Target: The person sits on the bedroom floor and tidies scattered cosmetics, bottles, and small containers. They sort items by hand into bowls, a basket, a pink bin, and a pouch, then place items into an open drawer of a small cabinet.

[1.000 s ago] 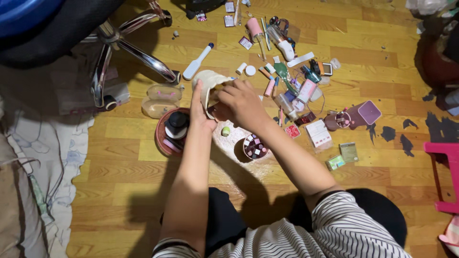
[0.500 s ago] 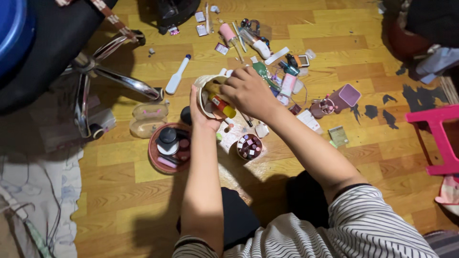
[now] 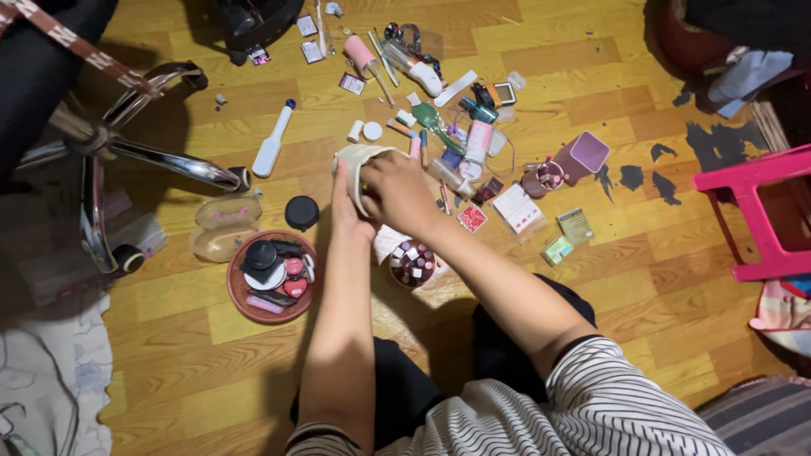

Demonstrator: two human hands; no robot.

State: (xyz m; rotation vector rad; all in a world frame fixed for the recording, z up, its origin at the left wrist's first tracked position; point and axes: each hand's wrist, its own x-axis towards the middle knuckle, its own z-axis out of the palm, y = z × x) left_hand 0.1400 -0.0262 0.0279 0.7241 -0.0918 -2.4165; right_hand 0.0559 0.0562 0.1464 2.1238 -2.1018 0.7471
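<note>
Your left hand (image 3: 345, 207) is closed on the rim of a beige pouch (image 3: 359, 160), fingers curled over its near edge, holding it up off the floor (image 3: 591, 279). Your right hand (image 3: 397, 190) meets it from 3 o'clock — its fingers are bent and tucked at the pouch mouth, so you cannot tell whether it grips anything inside. The pouch sits between both hands, its opening tipped toward 12 o'clock.

At 6 o'clock, just beside your wrists, lies a small round palette (image 3: 411, 263). At 8 o'clock a red tray (image 3: 245, 308) carries compacts, with a black lid (image 3: 302, 213) near it. At 10 o'clock lies a white tube (image 3: 272, 145). From 12 to 3 o'clock cosmetics are scattered — a pink bottle (image 3: 478, 139), a purple box (image 3: 585, 154).
</note>
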